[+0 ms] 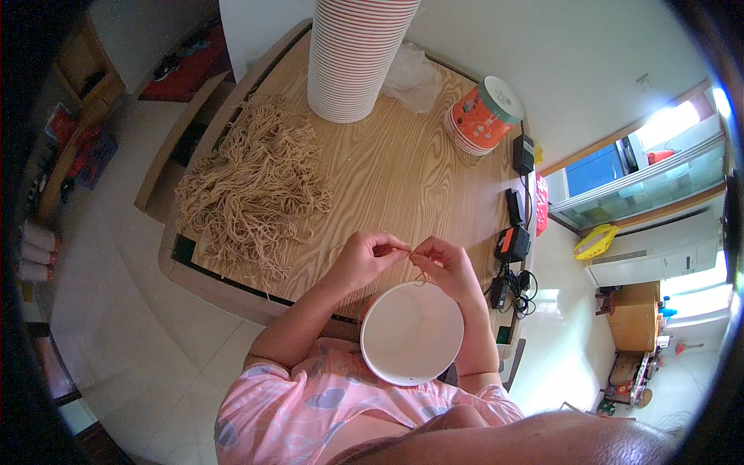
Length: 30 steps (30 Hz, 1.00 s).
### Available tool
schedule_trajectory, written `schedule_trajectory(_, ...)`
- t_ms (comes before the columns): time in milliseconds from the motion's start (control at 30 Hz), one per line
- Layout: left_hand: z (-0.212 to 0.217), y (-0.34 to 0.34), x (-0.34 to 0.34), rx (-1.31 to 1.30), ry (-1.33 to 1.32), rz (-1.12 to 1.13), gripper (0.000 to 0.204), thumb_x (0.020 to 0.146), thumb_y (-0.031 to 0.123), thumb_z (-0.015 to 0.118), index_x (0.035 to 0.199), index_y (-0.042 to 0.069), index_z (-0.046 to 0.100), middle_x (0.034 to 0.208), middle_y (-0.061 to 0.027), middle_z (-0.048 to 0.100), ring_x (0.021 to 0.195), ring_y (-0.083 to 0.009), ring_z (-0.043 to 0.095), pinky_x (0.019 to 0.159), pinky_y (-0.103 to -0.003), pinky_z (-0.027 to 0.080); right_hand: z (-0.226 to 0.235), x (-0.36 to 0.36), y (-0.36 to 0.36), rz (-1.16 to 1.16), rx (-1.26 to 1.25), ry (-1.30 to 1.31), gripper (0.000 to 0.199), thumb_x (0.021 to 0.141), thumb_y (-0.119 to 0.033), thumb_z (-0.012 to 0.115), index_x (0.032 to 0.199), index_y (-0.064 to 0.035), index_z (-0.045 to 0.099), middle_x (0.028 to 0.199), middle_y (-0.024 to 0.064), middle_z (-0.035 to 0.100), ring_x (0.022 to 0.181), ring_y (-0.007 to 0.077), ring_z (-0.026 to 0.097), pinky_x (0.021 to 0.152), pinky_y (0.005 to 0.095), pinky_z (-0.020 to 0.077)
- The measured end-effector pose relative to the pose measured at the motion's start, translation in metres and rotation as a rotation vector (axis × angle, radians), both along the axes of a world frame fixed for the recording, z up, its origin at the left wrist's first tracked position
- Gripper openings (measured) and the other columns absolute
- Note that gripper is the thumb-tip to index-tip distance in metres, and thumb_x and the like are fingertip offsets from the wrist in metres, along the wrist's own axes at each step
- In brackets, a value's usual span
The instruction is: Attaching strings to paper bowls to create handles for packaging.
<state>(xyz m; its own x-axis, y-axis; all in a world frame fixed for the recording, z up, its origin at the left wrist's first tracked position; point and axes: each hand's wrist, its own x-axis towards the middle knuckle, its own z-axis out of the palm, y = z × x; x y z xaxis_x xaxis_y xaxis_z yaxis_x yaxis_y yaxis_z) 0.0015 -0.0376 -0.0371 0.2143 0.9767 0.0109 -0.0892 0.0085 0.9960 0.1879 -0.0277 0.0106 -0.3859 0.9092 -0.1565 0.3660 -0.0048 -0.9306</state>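
Observation:
Above the far rim of a white paper bucket (412,333), my left hand (369,259) and my right hand (445,265) meet with their fingertips almost touching. Both pinch a thin tan string (421,277), whose loose end curls down beside the rim under my right hand. The bucket stands open side up, close against my body, and its inside looks white. To the left of my hands lies a big tangled heap of tan strings (252,186) on the wooden table (387,182).
A tall stack of white paper buckets (353,62) rises at the table's far side, beside a crumpled clear plastic bag (412,77). Orange-and-green printed buckets (484,116) lie tilted at the back right. Black power adapters (512,244) and coiled cables (521,293) line the right edge.

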Motion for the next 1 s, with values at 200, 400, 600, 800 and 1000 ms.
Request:
schedule_trajectory(200, 0.006, 0.001, 0.002, -0.002, 0.047, 0.015, 0.010, 0.082, 0.010, 0.068, 0.089, 0.004, 0.069, 0.072, 0.0028, 0.064, 0.063, -0.0023, 0.054, 0.057, -0.020, 0.045, -0.004, 0.000, 0.001, 0.023, 0.038, -0.007, 0.007, 0.084, -0.004, 0.064, 0.085, 0.0022, 0.062, 0.077, 0.0015, 0.061, 0.074, 0.0070, 0.054, 0.067, 0.0227, 0.0457)
schedule_trajectory(400, 0.000, 0.004, 0.006, -0.009, 0.033, 0.045, 0.006, 0.082, 0.009, 0.067, 0.084, 0.004, 0.068, 0.069, 0.0048, 0.062, 0.061, -0.0014, 0.051, 0.055, -0.019, 0.042, -0.004, -0.002, 0.001, 0.012, 0.086, 0.023, 0.009, 0.085, -0.007, 0.063, 0.084, 0.0016, 0.062, 0.072, 0.0013, 0.059, 0.068, 0.0082, 0.052, 0.062, 0.0247, 0.0445)
schedule_trajectory(600, 0.008, 0.002, 0.010, 0.170, 0.082, 0.164, 0.004, 0.081, 0.007, 0.067, 0.080, 0.004, 0.065, 0.068, 0.0019, 0.059, 0.058, -0.0039, 0.051, 0.053, -0.021, 0.041, 0.002, 0.000, 0.001, 0.068, 0.135, -0.074, 0.006, 0.084, -0.004, 0.062, 0.082, 0.0015, 0.061, 0.073, 0.0011, 0.058, 0.070, 0.0078, 0.052, 0.065, 0.0237, 0.0444)
schedule_trajectory(800, 0.014, 0.000, 0.014, 0.348, 0.239, 0.274, 0.005, 0.078, 0.004, 0.066, 0.078, 0.001, 0.062, 0.069, -0.0072, 0.057, 0.055, -0.0145, 0.054, 0.050, -0.027, 0.042, 0.001, -0.002, 0.002, 0.081, 0.146, -0.067, 0.005, 0.083, -0.004, 0.062, 0.081, 0.0007, 0.062, 0.072, 0.0017, 0.059, 0.070, 0.0087, 0.053, 0.065, 0.0244, 0.0443)
schedule_trajectory(1000, 0.003, 0.012, 0.013, 0.319, 0.218, 0.221, 0.005, 0.079, 0.005, 0.065, 0.080, 0.001, 0.062, 0.069, -0.0068, 0.056, 0.055, -0.0147, 0.054, 0.051, -0.028, 0.043, -0.011, 0.004, 0.007, -0.024, -0.219, 0.168, 0.021, 0.092, -0.015, 0.054, 0.083, 0.0022, 0.063, 0.077, 0.0041, 0.061, 0.074, 0.0115, 0.057, 0.070, 0.0239, 0.0455)
